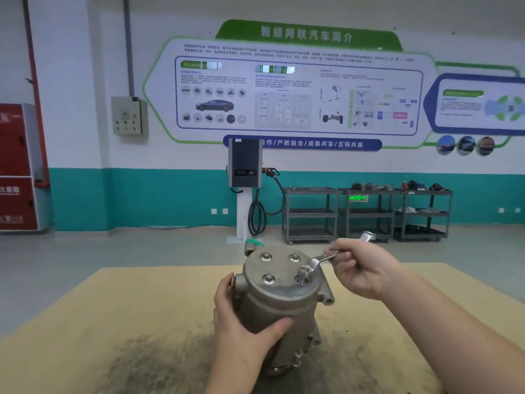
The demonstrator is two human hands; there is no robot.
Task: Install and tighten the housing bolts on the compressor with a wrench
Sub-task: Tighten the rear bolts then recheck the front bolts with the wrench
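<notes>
wall poster [298, 89] | charging station [245, 166] | three shelf carts [366, 214] | red cabinet [17, 166]

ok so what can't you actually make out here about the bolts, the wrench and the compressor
Head view, the only one:
- Fourth bolt: partly hidden by the wrench ring; seating unclear.
- Wrench handle middle: covered by the right hand.
- Compressor left and far sides: behind the left hand and its own body.
- How tight the other bolts are: too small.

Automotive training workshop: wall charger [245, 164], tool carts [368, 213].
</notes>
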